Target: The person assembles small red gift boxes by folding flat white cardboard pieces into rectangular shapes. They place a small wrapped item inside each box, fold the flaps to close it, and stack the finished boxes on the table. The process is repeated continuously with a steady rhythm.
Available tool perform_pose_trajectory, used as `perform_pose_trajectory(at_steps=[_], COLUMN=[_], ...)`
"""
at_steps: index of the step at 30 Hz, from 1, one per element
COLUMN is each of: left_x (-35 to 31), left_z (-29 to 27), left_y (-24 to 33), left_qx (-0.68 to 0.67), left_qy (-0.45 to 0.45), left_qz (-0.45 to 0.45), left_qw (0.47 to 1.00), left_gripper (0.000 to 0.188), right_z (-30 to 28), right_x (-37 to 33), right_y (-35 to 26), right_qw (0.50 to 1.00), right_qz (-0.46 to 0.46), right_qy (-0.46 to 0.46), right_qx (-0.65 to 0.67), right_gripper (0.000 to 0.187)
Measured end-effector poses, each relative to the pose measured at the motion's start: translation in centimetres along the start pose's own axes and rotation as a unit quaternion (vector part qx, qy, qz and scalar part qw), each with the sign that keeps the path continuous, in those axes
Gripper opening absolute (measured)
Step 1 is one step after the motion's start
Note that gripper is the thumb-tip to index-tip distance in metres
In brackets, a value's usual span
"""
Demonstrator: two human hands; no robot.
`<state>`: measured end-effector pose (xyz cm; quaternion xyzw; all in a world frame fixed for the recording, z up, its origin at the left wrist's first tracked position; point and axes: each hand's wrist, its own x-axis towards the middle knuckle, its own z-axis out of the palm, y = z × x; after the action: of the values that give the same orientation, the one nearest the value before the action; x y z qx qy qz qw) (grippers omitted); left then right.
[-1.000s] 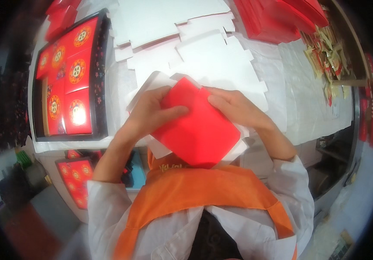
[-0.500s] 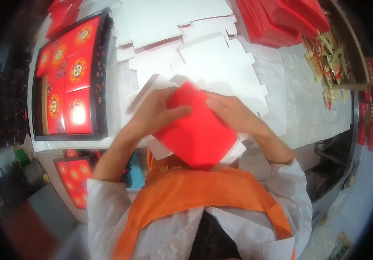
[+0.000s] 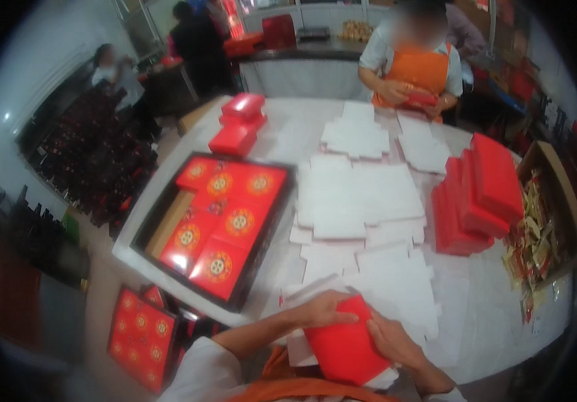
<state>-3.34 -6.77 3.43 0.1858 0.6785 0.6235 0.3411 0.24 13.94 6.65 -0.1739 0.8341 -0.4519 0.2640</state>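
Between my hands is a red cardboard box piece (image 3: 345, 352), partly folded, with white flaps showing at its edges. My left hand (image 3: 325, 312) grips its upper left edge, thumb lying over the red face. On the other side, my right hand (image 3: 390, 337) holds the right edge, its far fingers hidden behind the card. White flat box blanks (image 3: 362, 201) lie in overlapping stacks just beyond my hands.
To the left sits a black-edged tray (image 3: 287, 194) of red printed boxes. Red boxes (image 3: 243, 124) are piled behind it. At right stand stacked red boxes (image 3: 479, 194) and a carton (image 3: 560, 201) with small wrapped packets (image 3: 536, 234). Across the table a co-worker (image 3: 429, 70) holds something red.
The view has tilted upward, so the table's far side and other people now show. My hands still hold the red box piece, which appears lower in the picture.
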Motion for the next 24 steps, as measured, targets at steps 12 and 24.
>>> perform_pose_trajectory(at_steps=[12,24], left_x=[1.2,-0.4], left_z=[-3.2,4.7], left_y=[5.1,5.2], left_qx=[0.122,0.112], left_qy=[0.060,0.294], left_qz=[0.004,0.251], left_qw=[0.991,0.915], left_gripper=[0.034,0.031], right_z=[-1.8,-0.5], right_x=[0.2,4.3], right_y=[1.5,2.1], right_qw=[0.984,0.862], right_qz=[-0.099,-0.101], right_qy=[-0.016,0.323], right_qx=[0.147,0.377], right_gripper=[0.061,0.062])
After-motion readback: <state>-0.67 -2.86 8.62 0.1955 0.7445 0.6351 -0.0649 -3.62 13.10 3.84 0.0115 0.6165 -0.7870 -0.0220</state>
